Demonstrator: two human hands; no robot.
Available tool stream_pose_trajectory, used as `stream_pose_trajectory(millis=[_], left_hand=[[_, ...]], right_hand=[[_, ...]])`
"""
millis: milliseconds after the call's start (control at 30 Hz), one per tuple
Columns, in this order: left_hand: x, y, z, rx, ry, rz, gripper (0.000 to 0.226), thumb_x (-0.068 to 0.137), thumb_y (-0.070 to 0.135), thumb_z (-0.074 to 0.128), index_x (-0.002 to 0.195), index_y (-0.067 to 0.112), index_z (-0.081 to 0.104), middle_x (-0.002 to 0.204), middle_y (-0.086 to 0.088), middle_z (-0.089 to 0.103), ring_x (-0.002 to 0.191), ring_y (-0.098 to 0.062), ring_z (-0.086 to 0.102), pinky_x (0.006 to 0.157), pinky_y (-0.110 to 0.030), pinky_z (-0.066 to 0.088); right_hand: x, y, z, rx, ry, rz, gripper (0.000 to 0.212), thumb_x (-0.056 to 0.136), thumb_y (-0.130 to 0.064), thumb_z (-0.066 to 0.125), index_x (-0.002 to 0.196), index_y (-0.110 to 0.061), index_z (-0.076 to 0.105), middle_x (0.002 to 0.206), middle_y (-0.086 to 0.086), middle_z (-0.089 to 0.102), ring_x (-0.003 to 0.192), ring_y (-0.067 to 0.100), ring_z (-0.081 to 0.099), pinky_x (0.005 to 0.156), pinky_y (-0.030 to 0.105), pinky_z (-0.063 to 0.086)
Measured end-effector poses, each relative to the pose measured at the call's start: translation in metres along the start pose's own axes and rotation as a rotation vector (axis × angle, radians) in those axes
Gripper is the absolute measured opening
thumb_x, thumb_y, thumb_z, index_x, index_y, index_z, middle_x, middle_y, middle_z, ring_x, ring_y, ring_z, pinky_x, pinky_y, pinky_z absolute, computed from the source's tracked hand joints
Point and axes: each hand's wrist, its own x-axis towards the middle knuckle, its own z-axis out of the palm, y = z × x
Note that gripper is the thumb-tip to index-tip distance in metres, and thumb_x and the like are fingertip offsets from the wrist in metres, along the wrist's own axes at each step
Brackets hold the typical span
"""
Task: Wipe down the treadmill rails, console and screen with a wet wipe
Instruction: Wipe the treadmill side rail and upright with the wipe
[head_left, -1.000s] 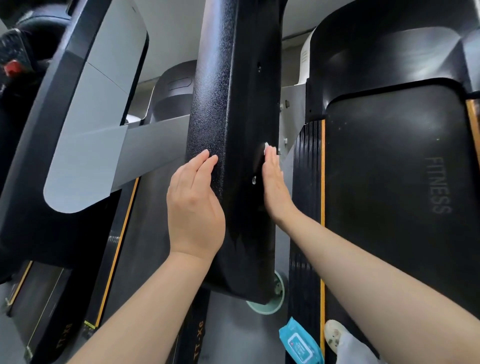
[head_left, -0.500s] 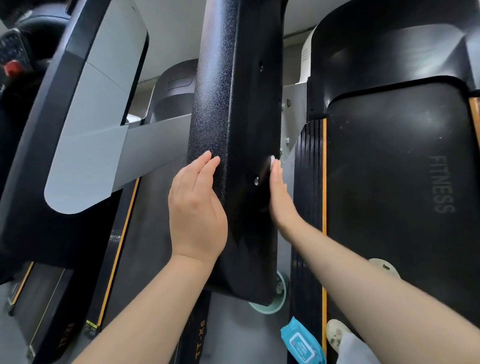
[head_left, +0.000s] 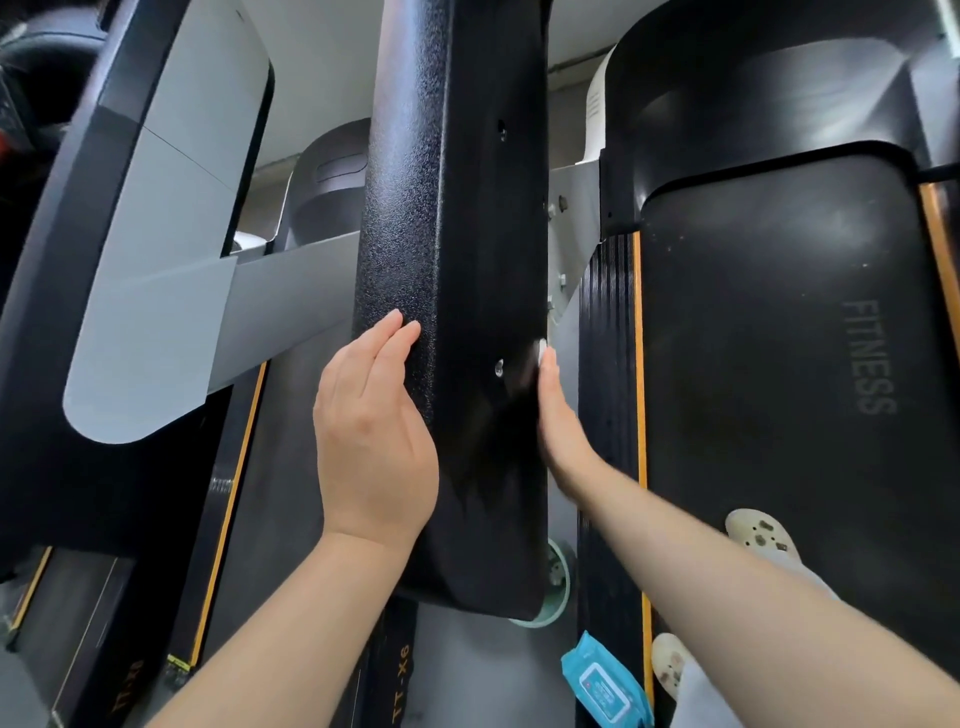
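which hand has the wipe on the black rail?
The right hand: a bit of white wipe shows at its fingertips, pressed to the black rail's right edge. The left hand lies flat and bare on the left side.

The black rail (head_left: 452, 249) is pebbled on its left face, glossy and wet-streaked lower down.

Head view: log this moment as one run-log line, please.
stage: wiping black upright | left hand: flat, bracing | right hand: presses white wipe on its right edge | wipe pack: on floor
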Motion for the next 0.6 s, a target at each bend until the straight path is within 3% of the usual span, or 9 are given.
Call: stream_pose_trajectory(millis=[133,233,333,400,500,600], left_hand=[[-0.001,-0.001,-0.001,0.003,-0.002,0.002,0.045,0.089,0.008,0.029,0.124,0.002,0.057,0.128,-0.011,0.056,0.117,-0.022,0.043,0.105,-0.034,0.032],[-0.003,-0.001,-0.001,-0.005,-0.001,0.001,0.044,0.090,0.007,0.030,0.124,0.002,0.057,0.129,-0.010,0.055,0.118,-0.022,0.044,0.106,-0.034,0.032],[-0.002,-0.001,0.000,0.004,0.002,0.014,0.043,0.089,0.005,0.031,0.123,0.001,0.057,0.128,-0.011,0.056,0.117,-0.023,0.044,0.106,-0.028,0.029],[0.000,-0.001,0.000,0.012,0.002,0.020,0.043,0.089,0.005,0.031,0.123,0.001,0.057,0.128,-0.011,0.056,0.116,-0.022,0.044,0.106,-0.023,0.026],[0.001,-0.001,-0.001,0.014,-0.001,0.019,0.042,0.089,0.005,0.032,0.123,0.001,0.057,0.128,-0.011,0.056,0.116,-0.022,0.044,0.106,-0.021,0.026],[-0.001,0.000,-0.001,0.008,-0.003,0.013,0.042,0.090,0.005,0.031,0.123,0.001,0.057,0.128,-0.011,0.055,0.117,-0.022,0.044,0.106,-0.025,0.028]], right_hand=[[0.001,0.005,-0.001,0.010,-0.029,-0.036,0.075,0.087,-0.074,0.008,0.151,-0.036,0.001,0.158,-0.018,0.000,0.145,0.002,-0.001,0.121,0.039,0.001],[-0.040,0.036,0.013,0.036,-0.110,-0.098,0.096,0.068,-0.093,0.010,0.148,-0.042,-0.007,0.155,-0.026,-0.009,0.141,-0.008,-0.006,0.120,0.035,-0.001],[-0.033,0.048,0.012,0.057,-0.122,-0.030,0.102,0.061,-0.098,0.012,0.148,-0.047,-0.003,0.156,-0.027,-0.002,0.142,-0.006,-0.002,0.121,0.039,0.002],[-0.006,0.034,0.001,0.068,-0.094,0.066,0.096,0.067,-0.094,0.013,0.149,-0.044,0.008,0.156,-0.023,0.008,0.145,0.002,0.005,0.120,0.041,0.005],[0.020,0.018,-0.012,0.107,-0.075,0.100,0.072,0.089,-0.073,0.008,0.151,-0.036,0.015,0.157,-0.016,0.015,0.145,0.008,0.012,0.120,0.036,0.008],[0.010,0.033,-0.007,0.132,-0.087,0.110,0.078,0.084,-0.080,0.010,0.151,-0.039,0.012,0.158,-0.018,0.012,0.145,0.006,0.010,0.120,0.041,0.008]])
